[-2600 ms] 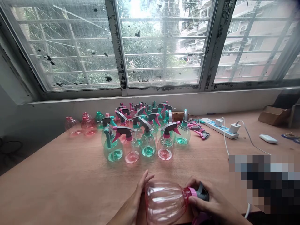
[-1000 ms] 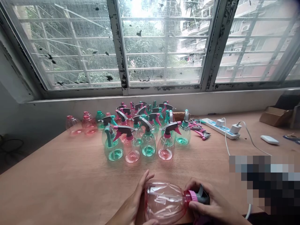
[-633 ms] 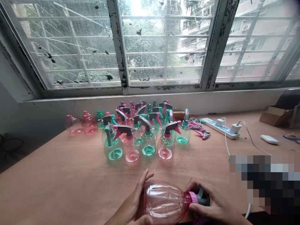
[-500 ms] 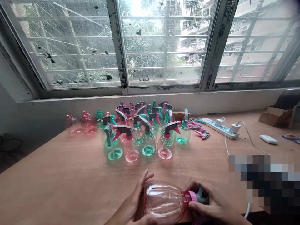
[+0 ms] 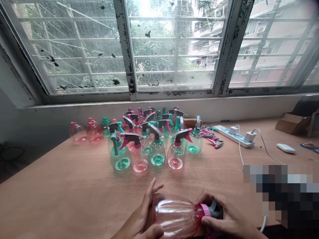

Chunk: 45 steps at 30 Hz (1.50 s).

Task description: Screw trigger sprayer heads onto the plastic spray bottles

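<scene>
A clear pink spray bottle lies on its side between my hands at the table's near edge, its base to the left. My left hand cradles the base end, thumb on the near side and some fingertips stretched past the far side. Around the neck, my right hand has its thumb and fingers closed at the pink collar and the dark grey spray head. The trigger is mostly hidden below that hand.
Several assembled pink and green spray bottles stand beyond my hands. Headless bottles are at the back left. Loose spray heads, a power strip, a white mouse-like object and a cardboard box lie to the right.
The bottle has turned and dipped slightly in my hands. My left thumb has shifted a little along its near side; the right hand keeps its grip at the neck.
</scene>
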### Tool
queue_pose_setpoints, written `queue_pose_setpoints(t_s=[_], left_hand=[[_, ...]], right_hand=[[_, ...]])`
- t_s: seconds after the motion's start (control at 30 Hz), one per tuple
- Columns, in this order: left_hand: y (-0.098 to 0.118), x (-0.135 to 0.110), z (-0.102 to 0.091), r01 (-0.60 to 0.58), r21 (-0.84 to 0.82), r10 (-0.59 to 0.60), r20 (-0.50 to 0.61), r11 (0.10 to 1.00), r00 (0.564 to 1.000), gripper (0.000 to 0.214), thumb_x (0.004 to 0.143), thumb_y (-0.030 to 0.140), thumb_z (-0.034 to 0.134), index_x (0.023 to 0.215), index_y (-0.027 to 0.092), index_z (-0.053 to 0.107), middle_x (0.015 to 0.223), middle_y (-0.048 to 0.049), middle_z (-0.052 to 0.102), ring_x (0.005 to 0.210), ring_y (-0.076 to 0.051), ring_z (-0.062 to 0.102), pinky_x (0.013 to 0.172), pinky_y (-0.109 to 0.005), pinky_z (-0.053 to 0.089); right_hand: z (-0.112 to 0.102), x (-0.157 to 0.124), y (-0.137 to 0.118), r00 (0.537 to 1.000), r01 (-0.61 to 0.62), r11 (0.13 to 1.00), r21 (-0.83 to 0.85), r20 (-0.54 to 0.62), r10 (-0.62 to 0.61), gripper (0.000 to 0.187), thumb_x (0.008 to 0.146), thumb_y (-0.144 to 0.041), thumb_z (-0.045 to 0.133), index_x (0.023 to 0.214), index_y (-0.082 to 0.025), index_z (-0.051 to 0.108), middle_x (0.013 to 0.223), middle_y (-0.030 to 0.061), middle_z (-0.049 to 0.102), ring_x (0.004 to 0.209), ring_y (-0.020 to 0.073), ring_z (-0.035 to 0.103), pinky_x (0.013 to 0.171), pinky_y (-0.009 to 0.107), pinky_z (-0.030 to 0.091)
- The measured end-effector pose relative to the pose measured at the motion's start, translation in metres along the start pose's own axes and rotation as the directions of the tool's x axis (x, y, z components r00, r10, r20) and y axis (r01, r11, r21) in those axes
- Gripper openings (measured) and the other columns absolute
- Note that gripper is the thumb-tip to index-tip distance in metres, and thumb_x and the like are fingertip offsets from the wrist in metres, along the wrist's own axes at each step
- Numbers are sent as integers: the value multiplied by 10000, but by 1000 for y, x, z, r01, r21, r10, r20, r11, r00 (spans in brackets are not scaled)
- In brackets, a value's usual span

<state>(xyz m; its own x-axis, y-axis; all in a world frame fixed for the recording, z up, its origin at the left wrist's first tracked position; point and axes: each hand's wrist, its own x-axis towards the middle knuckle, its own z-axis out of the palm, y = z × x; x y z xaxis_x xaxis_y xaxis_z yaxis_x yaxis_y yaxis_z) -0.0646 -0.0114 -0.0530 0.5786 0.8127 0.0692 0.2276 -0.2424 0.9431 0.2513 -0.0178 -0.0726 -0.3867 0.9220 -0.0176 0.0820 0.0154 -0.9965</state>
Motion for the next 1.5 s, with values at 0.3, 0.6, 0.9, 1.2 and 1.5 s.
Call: queue_pose_setpoints(t_s=[0.3, 0.6, 0.9, 1.2, 1.5], left_hand=[[1, -1, 5, -41, 109, 39, 21, 993, 999, 1108, 883, 606, 701, 1634, 360, -75, 1708, -81, 247, 1566, -342, 253, 1268, -441, 219], [14, -3, 0, 8, -15, -7, 32, 1000, 999, 923, 925, 733, 499, 1647, 363, 59, 1717, -42, 250, 1559, -351, 276, 1261, -442, 247], [-4, -1, 5, -62, 46, 60, 42, 997, 997, 1118, 811, 712, 704, 1637, 377, 30, 1713, -70, 245, 1556, -362, 274, 1260, -462, 235], [15, -4, 0, -17, 29, 16, 49, 999, 999, 942, 905, 707, 575, 1641, 390, 81, 1710, -29, 275, 1572, -348, 245, 1269, -438, 237], [6, -1, 3, -85, 94, 80, 60, 992, 995, 1053, 881, 642, 680, 1634, 403, -16, 1720, -34, 245, 1580, -324, 233, 1269, -419, 236]], right_hand=[[1, 0, -5, 998, -62, 997, 49, -15, 63, 404, 795, -555, 787, 913, -194, 649, 726, -20, 628, 610, 155, 595, 568, 260, 506], [-2, -1, 1, 1000, -1, 999, -40, -11, 1, 420, 739, -556, 818, 908, -189, 705, 795, 14, 660, 696, 182, 589, 597, 259, 476], [0, -1, -1, 999, -26, 999, 21, -42, 27, 397, 792, -543, 791, 904, -184, 663, 727, -13, 647, 633, 152, 581, 582, 243, 453], [-3, -1, 1, 1000, -10, 999, -43, 25, 12, 419, 785, -572, 782, 912, -192, 659, 757, 4, 653, 643, 162, 597, 538, 245, 501], [-1, -1, 0, 1000, -11, 1000, 13, -23, 11, 400, 779, -535, 807, 916, -180, 685, 826, 20, 656, 705, 173, 597, 590, 260, 499]])
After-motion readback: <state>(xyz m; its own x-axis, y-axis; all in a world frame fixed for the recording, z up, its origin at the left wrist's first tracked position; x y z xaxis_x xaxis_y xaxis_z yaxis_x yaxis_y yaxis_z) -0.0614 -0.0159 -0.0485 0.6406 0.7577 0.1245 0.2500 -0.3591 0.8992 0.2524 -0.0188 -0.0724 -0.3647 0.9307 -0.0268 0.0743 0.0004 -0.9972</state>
